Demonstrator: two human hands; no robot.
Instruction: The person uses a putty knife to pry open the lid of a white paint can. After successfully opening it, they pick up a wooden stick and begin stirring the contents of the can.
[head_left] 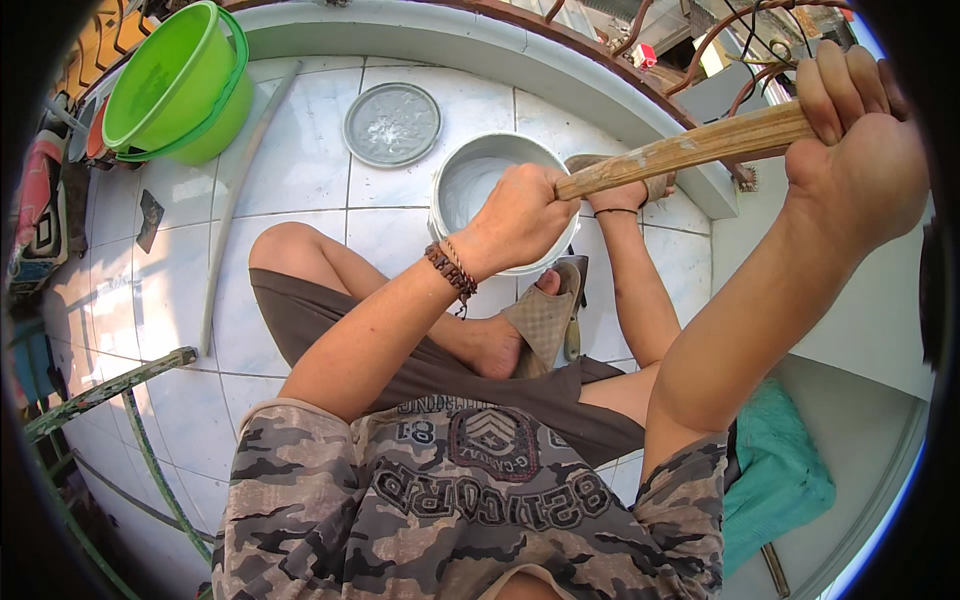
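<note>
Both my hands grip a pale, worn wooden stick (690,150) that slants up to the right. My left hand (520,218), with brown bracelets at its wrist, closes round the stick's lower end, above a white bucket (436,205). My right hand (850,150) wraps round the higher end, near the railing. Smooth whitish-grey stuff (475,180) shows inside the bucket. Whether the stick reaches past my left hand into it is hidden. Beyond the bucket lies a round grey lid (392,124) with pale smears.
Green basins (180,90) stand far left, beside a long pale rod (245,180) on the tiles. A green metal frame (110,395) juts in lower left. The bucket stands by my sandalled feet (540,330). A low wall with a rusty railing (640,85) curves behind. Teal cloth (785,465) lies right.
</note>
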